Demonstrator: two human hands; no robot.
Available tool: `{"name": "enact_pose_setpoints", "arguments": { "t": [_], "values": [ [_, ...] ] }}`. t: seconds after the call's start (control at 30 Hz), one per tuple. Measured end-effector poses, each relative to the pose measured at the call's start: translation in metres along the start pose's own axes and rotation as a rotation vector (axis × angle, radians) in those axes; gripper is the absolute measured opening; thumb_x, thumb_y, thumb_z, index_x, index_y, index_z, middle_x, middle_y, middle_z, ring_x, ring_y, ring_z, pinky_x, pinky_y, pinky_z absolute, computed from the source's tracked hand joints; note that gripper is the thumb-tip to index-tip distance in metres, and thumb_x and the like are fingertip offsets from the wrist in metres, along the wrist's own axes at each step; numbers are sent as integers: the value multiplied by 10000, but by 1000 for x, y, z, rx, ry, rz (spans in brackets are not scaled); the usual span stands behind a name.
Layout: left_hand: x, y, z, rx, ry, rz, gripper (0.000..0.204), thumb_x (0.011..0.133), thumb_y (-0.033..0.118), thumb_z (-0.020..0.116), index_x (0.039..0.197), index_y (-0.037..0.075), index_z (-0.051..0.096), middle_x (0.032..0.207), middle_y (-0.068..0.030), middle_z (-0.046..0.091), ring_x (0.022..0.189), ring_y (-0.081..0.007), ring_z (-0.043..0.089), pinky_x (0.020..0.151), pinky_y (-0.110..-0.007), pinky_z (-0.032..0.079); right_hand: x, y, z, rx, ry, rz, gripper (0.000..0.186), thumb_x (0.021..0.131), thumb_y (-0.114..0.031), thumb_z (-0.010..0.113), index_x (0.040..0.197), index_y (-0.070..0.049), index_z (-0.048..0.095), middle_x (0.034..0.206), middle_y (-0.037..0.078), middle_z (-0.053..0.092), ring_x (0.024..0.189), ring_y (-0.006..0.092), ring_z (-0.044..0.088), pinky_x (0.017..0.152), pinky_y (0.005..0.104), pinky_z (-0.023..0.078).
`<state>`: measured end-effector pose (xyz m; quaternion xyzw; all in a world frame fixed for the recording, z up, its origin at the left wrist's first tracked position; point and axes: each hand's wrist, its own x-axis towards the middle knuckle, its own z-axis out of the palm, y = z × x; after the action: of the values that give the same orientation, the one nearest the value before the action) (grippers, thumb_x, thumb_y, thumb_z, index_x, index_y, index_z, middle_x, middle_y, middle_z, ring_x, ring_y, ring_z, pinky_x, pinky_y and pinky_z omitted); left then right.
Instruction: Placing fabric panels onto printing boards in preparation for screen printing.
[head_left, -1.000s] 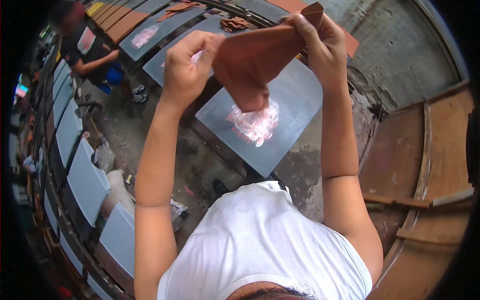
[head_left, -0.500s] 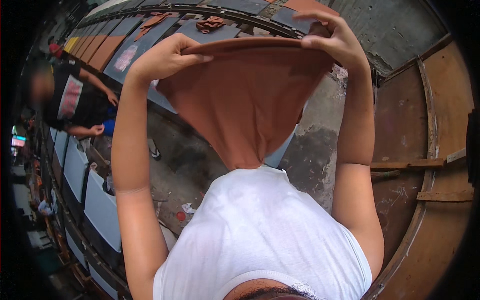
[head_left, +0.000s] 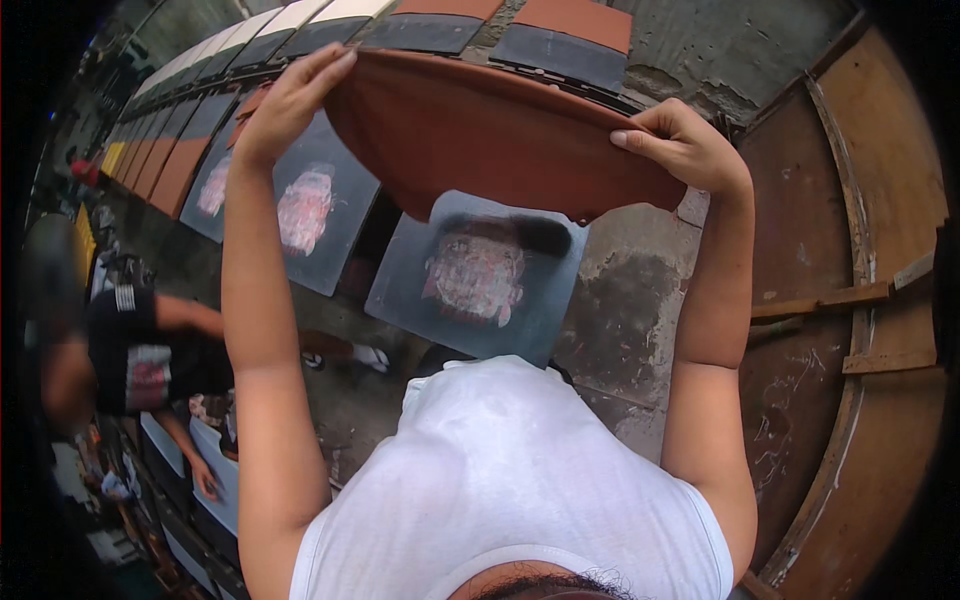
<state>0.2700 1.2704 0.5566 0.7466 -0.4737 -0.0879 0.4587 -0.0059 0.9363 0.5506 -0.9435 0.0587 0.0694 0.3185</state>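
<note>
A: Where is the smooth reddish-brown piece of cloth (head_left: 500, 130) at this moment?

B: It hangs between the two hands, above and beyond the far part of the flat grey board (head_left: 400, 275); whether its lower edge touches this board, I cannot tell.

A: And how is the grip of each hand?

B: The left hand (head_left: 290, 105) pinches the upper edge near one end, between thumb and fingers; the right hand (head_left: 692, 150) pinches the same edge near the other end, with the thumb lying on the near side; so both grips are closed on cloth.

A: What has just changed?

B: Half a second ago the cloth was hanging close before the white sleeveless shirt (head_left: 510, 450), and it was hiding most of the board; now it is lifted away from the body, and the pinkish-white printed patch (head_left: 475, 285) on the board is visible again.

A: What does this mean for the work?

B: In my judgement, the cloth is now opened wide, with its upper edge rather taut; the board lies uncovered on its near part; at left, another grey board with a pink patch (head_left: 335, 190) lies near it.
</note>
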Motion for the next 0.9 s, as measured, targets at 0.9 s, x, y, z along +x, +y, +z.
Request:
{"name": "enact_pose_setpoints", "arguments": {
  "t": [0.9],
  "values": [
    [101, -162, 39, 13, -599, -76, 211, 890, 83, 612, 1061, -33, 654, 847, -68, 677, 826, -105, 587, 792, -300, 494, 77, 37, -4, 1069, 1113, 1, 171, 882, -63, 719, 938, -107, 564, 846, -7, 635, 695, 74, 605, 606, 208, 468]
  ]
}}
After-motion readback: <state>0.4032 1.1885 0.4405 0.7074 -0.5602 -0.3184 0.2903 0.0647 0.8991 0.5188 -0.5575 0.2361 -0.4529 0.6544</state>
